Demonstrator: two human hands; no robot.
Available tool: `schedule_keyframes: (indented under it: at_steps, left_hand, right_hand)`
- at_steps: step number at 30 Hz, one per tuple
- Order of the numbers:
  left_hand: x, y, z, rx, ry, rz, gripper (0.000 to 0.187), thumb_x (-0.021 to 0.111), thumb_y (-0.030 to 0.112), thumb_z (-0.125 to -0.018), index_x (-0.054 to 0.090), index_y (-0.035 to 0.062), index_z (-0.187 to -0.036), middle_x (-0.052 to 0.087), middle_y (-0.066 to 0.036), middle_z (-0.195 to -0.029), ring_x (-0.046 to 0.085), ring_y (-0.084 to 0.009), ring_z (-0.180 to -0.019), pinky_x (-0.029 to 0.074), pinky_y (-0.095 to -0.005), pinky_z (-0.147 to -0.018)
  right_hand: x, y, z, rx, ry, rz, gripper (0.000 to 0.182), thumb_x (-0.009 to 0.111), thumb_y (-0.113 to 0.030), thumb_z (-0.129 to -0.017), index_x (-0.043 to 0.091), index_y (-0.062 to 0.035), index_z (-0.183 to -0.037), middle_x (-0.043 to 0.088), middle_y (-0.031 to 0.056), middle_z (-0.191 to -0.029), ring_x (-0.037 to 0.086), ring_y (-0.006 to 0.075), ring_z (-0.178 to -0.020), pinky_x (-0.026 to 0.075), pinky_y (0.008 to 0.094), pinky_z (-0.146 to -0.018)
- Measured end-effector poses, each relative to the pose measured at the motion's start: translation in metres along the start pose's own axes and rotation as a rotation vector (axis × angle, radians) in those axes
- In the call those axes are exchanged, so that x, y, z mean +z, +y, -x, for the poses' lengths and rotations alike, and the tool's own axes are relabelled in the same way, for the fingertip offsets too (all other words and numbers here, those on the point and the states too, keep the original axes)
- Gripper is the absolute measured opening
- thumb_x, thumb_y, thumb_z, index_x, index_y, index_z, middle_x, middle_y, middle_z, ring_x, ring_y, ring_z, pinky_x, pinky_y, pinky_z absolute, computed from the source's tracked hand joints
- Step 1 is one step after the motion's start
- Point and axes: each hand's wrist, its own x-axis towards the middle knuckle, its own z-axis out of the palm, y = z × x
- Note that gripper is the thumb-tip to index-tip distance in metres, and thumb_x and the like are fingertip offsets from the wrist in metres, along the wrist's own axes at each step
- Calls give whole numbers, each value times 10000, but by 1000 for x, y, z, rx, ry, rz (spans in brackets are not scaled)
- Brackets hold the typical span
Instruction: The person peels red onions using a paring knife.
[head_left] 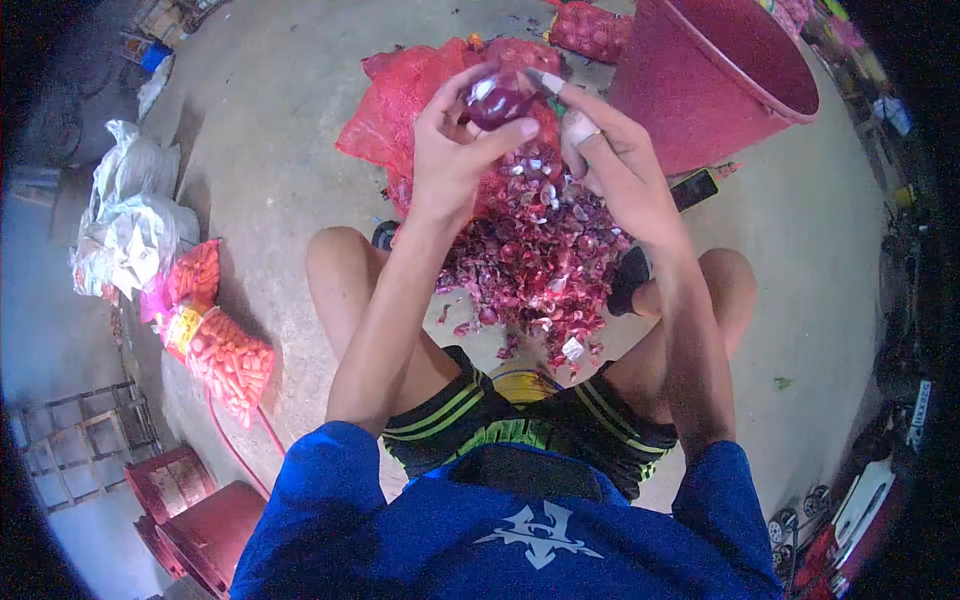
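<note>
My left hand [450, 150] is closed around a shiny red onion [497, 103], held up above the floor with fingers and thumb about it. Close on its right, my right hand [615, 150] has its fingers curled, with the index finger reaching to the onion. White wrapping covers that fingertip and the thumb. Something dark and thin shows at the fingertip and a bit of green lies by the fingers; I cannot make out what this hand holds. Under both hands spreads a heap of onion skins [530, 260]. Behind the left hand lies a red mesh sack [385, 115].
A big red tub [680, 110] stands at the upper right, with another filled mesh sack [590, 32] beside it. A dark phone-like object [694, 188] lies near its base. To the left are a bag of carrots [230, 365], white sacks [135, 225] and red buckets [215, 530].
</note>
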Motion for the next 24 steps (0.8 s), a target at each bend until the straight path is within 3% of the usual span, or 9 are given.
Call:
schedule_keyframes:
  at_steps: [3,6,11,13,16,17,20,21,24]
  left_hand:
    - [-3,-1,0,-72,68,42,693,779,-68,-824,496,-22,-1455,614,-126,-1348,616,-217,-1224,479,-383,-1114]
    - [-3,4,-2,-28,61,95,712,824,-70,-783,516,-33,-1424,659,-124,-1275,659,-196,-1154,560,-333,-991]
    - [-4,10,-2,42,21,58,703,830,-68,-774,542,-12,-1412,674,-121,-1256,665,-193,-1133,556,-347,-995]
    - [-5,14,1,6,58,-11,687,832,-58,-778,553,-9,-1404,682,-117,-1246,668,-189,-1127,555,-347,-989]
    - [-9,15,1,-54,105,-14,633,832,-17,-804,575,-6,-1382,698,-106,-1224,674,-176,-1110,556,-343,-966]
    - [-9,13,1,-80,115,57,596,829,15,-825,586,-5,-1369,706,-100,-1212,677,-167,-1099,558,-340,-950]
    - [-6,17,4,-165,75,106,521,806,78,-872,603,-5,-1345,709,-94,-1215,679,-158,-1089,555,-336,-945]
    - [-4,15,6,-171,69,109,521,806,78,-872,603,-5,-1345,709,-94,-1215,679,-158,-1089,555,-336,-945]
    - [-3,5,11,-204,-21,23,455,763,182,-932,617,8,-1326,717,-75,-1198,684,-156,-1079,555,-333,-930]
  right_hand:
    - [-7,0,-4,101,96,-67,442,501,-177,-1071,543,-113,-1506,500,-56,-758,439,36,-655,359,205,-579]
    - [-21,2,-8,149,194,-49,456,492,-167,-1066,525,-114,-1517,489,-58,-747,440,31,-632,351,204,-552]
    - [-30,10,-9,74,290,14,482,496,-135,-1045,501,-54,-1521,562,-27,-832,502,46,-699,416,212,-617]
    - [-23,-2,-4,-195,192,111,514,546,-104,-1016,482,-4,-1516,632,31,-986,546,59,-800,467,234,-712]
    - [-9,6,-6,-308,186,174,562,594,-68,-986,456,14,-1525,653,69,-1114,537,59,-854,464,241,-763]
    - [-3,6,-5,-292,216,74,657,705,-97,-931,450,14,-1526,664,52,-1137,539,49,-860,461,223,-761]
    - [-1,7,-6,-276,292,303,748,802,-144,-871,459,6,-1519,667,33,-1132,567,59,-895,476,210,-786]
    - [3,8,-9,-263,313,180,791,858,-164,-821,485,-10,-1501,667,21,-1095,598,64,-900,501,215,-790]
    - [5,11,-16,-252,457,149,726,840,-131,-835,515,-24,-1475,658,9,-1038,605,63,-839,510,228,-761]
